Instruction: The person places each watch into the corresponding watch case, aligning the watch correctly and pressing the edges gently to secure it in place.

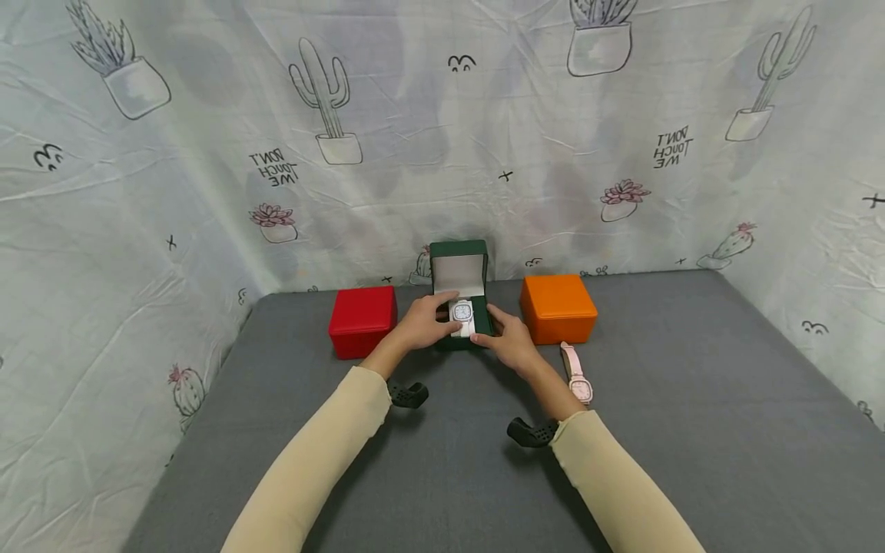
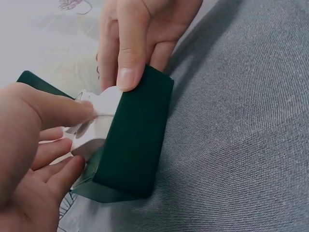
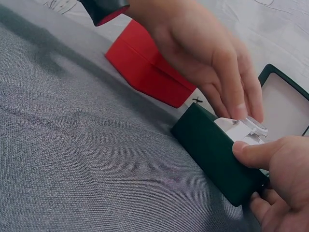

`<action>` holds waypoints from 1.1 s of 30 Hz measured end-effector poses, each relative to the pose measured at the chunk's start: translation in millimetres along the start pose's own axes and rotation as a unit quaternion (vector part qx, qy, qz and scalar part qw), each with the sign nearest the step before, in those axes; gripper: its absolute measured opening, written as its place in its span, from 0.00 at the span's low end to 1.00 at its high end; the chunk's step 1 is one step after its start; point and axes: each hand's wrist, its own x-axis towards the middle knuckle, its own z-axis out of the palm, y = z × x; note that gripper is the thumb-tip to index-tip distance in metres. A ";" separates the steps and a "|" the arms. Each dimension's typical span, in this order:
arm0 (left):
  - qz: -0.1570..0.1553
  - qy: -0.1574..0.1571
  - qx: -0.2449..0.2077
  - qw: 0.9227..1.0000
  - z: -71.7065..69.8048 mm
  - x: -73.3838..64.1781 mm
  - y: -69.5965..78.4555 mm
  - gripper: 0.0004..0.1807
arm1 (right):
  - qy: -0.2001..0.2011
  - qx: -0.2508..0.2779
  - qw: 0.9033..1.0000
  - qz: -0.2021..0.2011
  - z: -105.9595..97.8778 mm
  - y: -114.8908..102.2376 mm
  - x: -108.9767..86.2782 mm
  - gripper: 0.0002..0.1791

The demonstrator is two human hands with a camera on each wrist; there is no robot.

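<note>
A green watch box (image 1: 459,248) stands at the back middle, its lid raised to show a pale lining. In its base sits a white wristwatch (image 1: 462,312), dial up, wrapped on a white cushion (image 2: 90,148). My left hand (image 1: 425,321) pinches the watch and cushion, thumb on the near side and fingers on the far side, as the left wrist view shows. From the right, my right hand (image 1: 513,338) grips the box base, with its thumb (image 3: 246,152) over the front rim and the other fingers around the side.
A closed red box (image 1: 362,321) stands left of the green one, and a closed orange box (image 1: 558,309) stands right. A pink watch (image 1: 577,375) lies before the orange box, beside my right forearm. Patterned cloth (image 1: 415,100) hangs behind the grey tabletop (image 1: 449,476).
</note>
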 end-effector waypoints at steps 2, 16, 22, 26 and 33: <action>-0.003 0.023 -0.025 0.999 -0.2 -1.2 -0.1 0.31 | 0.000 0.002 1.000 -0.001 -0.2 0.3 -0.2 0.44; -0.160 0.223 -0.184 0.944 -7.5 5.9 20.1 0.31 | 0.002 0.009 1.000 -0.005 -1.7 0.6 -6.4 0.45; -0.182 0.213 -0.247 0.928 -12.6 11.4 24.8 0.37 | 0.005 0.008 1.000 -0.006 -0.5 3.1 -6.1 0.44; -0.193 0.194 -0.270 0.923 -17.0 20.6 23.9 0.43 | 0.009 0.013 1.000 -0.007 0.0 4.7 -6.0 0.44; -0.199 0.156 -0.307 0.918 -19.8 36.0 19.7 0.51 | 0.011 0.029 0.999 -0.010 0.6 6.1 -6.3 0.44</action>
